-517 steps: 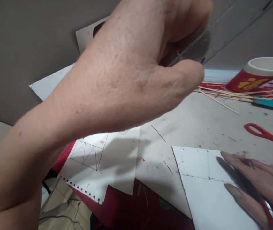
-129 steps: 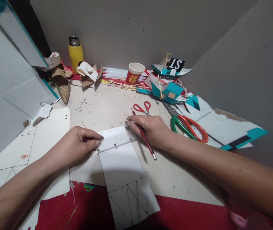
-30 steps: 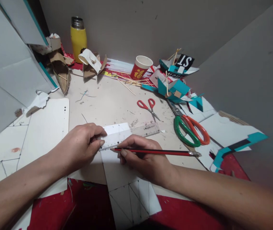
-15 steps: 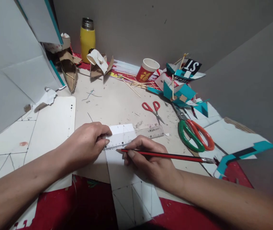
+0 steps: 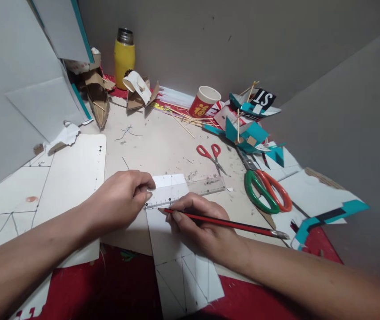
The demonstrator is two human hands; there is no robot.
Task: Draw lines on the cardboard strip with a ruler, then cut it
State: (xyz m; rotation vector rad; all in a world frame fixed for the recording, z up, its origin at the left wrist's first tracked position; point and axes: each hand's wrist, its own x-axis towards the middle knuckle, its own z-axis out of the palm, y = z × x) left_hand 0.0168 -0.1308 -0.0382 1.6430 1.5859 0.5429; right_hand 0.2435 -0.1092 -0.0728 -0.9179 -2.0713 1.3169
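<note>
My left hand (image 5: 119, 202) presses down the left end of a clear plastic ruler (image 5: 193, 190) that lies across a white card strip (image 5: 176, 249). The strip carries pencilled triangle lines at its near end. My right hand (image 5: 203, 226) is closed on a red and black pencil (image 5: 230, 223), its tip touching the card just below the ruler's edge near the left end. The pencil's metal end points right.
Small red scissors (image 5: 211, 154) and large green and orange scissors (image 5: 266, 189) lie to the right. A red paper cup (image 5: 205, 101), wooden sticks, a yellow flask (image 5: 124, 57), cardboard boat models and teal card scraps (image 5: 246, 131) crowd the back. White sheets (image 5: 70, 178) lie at left.
The view has shifted slightly. My right hand with the pencil has moved a little along the ruler's edge; my left hand keeps the ruler pinned in place.
</note>
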